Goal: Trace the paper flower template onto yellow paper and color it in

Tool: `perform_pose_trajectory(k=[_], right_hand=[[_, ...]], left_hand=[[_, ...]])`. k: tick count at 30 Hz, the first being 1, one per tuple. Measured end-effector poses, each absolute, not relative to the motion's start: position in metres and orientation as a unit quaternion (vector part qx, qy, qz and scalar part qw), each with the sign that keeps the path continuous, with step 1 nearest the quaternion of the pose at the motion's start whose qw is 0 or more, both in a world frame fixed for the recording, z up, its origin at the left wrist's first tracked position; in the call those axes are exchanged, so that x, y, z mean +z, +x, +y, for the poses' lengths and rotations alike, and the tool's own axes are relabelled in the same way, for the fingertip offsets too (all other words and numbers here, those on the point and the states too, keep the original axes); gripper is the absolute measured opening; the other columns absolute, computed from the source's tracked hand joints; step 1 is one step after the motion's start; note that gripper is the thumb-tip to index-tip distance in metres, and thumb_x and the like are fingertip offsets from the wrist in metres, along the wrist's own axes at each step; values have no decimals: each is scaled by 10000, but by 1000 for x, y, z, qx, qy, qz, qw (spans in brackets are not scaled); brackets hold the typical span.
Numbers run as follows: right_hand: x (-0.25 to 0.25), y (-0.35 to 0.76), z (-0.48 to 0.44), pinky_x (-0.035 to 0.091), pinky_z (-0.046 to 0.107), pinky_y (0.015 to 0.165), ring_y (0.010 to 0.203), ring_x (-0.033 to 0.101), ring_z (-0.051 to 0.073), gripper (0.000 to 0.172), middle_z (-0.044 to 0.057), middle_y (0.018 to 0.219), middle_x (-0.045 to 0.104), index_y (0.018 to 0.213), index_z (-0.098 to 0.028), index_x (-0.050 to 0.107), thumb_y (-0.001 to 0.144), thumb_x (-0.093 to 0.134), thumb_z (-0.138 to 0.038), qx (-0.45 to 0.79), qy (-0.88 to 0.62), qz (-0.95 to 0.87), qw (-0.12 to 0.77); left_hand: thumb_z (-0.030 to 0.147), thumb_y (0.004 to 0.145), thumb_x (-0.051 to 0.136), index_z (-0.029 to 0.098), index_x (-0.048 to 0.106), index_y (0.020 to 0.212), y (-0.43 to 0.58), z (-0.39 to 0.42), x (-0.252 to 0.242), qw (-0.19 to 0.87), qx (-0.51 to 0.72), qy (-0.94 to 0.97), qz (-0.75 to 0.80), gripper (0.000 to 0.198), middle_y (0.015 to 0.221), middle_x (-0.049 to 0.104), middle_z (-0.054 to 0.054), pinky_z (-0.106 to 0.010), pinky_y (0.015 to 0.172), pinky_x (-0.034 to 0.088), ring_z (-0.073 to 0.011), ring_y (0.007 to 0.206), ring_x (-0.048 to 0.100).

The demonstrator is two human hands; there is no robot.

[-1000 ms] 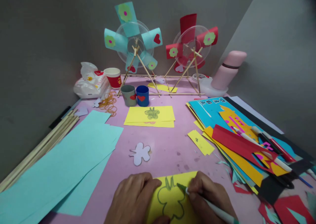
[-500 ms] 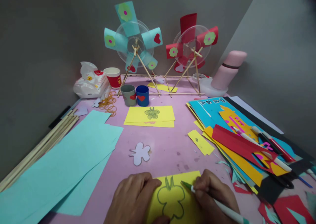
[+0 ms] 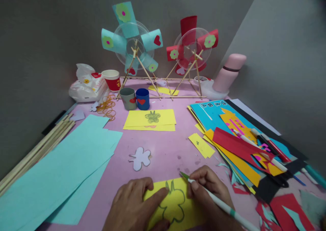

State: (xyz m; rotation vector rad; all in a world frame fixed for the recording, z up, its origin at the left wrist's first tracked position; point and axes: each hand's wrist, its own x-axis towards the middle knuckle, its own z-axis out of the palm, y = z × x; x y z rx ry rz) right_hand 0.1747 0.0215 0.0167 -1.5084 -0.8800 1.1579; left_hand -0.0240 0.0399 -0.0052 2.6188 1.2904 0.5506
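My right hand grips a white marker with a long green tip; the tip is raised near the top edge of a yellow card. On that card is a green butterfly outline with two feelers. My left hand lies over the card's left part, fingers apart, the index finger stretched across the drawing's upper left. Beyond them lies a white paper butterfly cutout. Farther back, another yellow card carries a small scribbled-in butterfly.
Blue paper sheets and wooden sticks lie left. Coloured paper, pens and scraps cover the right. Two paper wheels on stick frames stand at the back, near small cups and a pink bottle.
The marker tip has lifted and shifted left, away from the drawing. My left index finger has stretched out over the butterfly. The whole view has shifted slightly.
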Motion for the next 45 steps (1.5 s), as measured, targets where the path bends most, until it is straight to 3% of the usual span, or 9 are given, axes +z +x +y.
perform_pose_trajectory(k=[4, 8, 14, 20, 29, 45], right_hand=[[17, 171, 23, 287, 211, 456, 455, 387, 103, 187, -65, 516, 460, 682, -198, 538, 628, 671, -318, 458, -640, -356, 504], [21, 171, 23, 253, 199, 437, 424, 322, 82, 179, -84, 466, 423, 606, -214, 444, 636, 607, -281, 516, -614, -328, 499], [23, 178, 21, 171, 208, 418, 424, 260, 84, 93, -104, 436, 295, 573, -224, 395, 623, 466, -191, 487, -606, -457, 432], [19, 180, 21, 204, 214, 427, 433, 309, 94, 49, -89, 450, 314, 590, -226, 402, 628, 425, -206, 432, -626, -536, 366], [22, 183, 19, 240, 232, 451, 450, 320, 103, 65, -78, 494, 339, 638, -225, 406, 683, 428, -267, 452, -579, -584, 345], [20, 184, 20, 252, 226, 449, 451, 341, 100, 62, -79, 500, 346, 650, -223, 405, 705, 416, -249, 418, -583, -619, 321]], left_hand=[[480, 751, 641, 370, 591, 1133, -25, 41, -10, 70, 224, 892, 387, 401, 982, 591, -33, -318, 663, 448, -220, 823, 560], [468, 779, 632, 363, 599, 1111, -23, 39, -4, 85, 221, 877, 418, 350, 992, 577, -35, -339, 709, 438, -227, 862, 540], [443, 762, 670, 370, 600, 1108, -19, 35, 5, 112, 219, 866, 436, 361, 1002, 557, -25, -350, 737, 426, -225, 875, 522], [470, 788, 638, 382, 589, 1121, -19, 35, 3, 130, 214, 863, 440, 348, 1005, 553, -26, -369, 739, 423, -233, 880, 519], [496, 813, 593, 358, 593, 1112, -20, 37, 1, 95, 209, 879, 419, 329, 993, 565, -31, -332, 708, 441, -217, 854, 533], [531, 841, 533, 368, 598, 1108, -19, 34, 0, 117, 216, 866, 436, 319, 1003, 559, -34, -365, 727, 432, -228, 873, 526]])
